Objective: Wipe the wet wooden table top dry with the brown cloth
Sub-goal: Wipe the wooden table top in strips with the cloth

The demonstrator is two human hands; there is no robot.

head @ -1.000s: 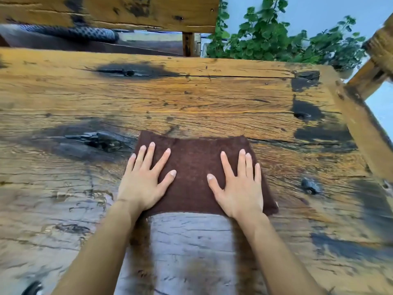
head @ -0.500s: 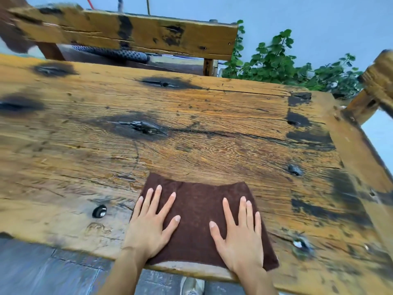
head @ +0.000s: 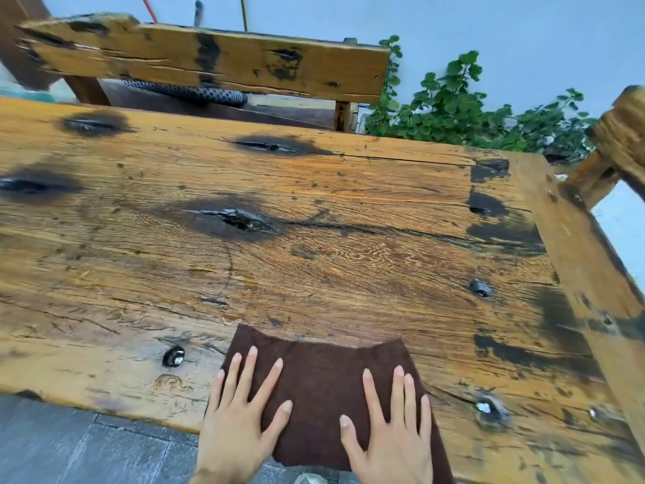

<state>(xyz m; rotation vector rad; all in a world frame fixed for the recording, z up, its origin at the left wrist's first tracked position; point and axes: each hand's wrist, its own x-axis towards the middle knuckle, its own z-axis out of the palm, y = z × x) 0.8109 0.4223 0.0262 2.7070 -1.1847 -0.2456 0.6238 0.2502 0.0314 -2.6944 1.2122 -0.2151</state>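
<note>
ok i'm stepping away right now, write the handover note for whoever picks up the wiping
Left hand: open, pressed flat on the left part of the brown cloth.
Right hand: open, pressed flat on its right part.
Cloth: spread flat at the near edge of the table top, its near edge hanging slightly over.
Done: the picture does not show which parts are already dry.
Left: probably the far and left stretches; check them for wet spots.
</note>
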